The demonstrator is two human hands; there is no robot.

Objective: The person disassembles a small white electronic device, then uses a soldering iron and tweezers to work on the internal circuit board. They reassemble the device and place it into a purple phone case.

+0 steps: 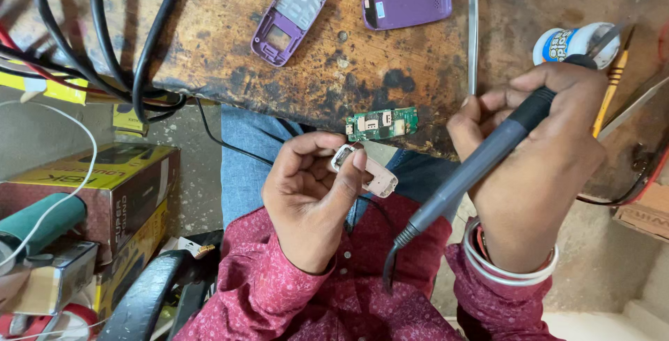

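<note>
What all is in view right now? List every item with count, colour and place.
phone front cover: 1, purple, bench top left
phone back cover: 1, purple, bench top centre
circuit board: 1, green, bench front edge
tweezers: 1, metal, right of back cover
paste tub: 1, white and blue, bench right
screwdriver: 1, yellow handle, beside tub
cables: several, black, bench left
boxes: several, yellow, lower left
small phone part: 1, whitish, in left hand
soldering iron: 1, grey, in right hand
</note>
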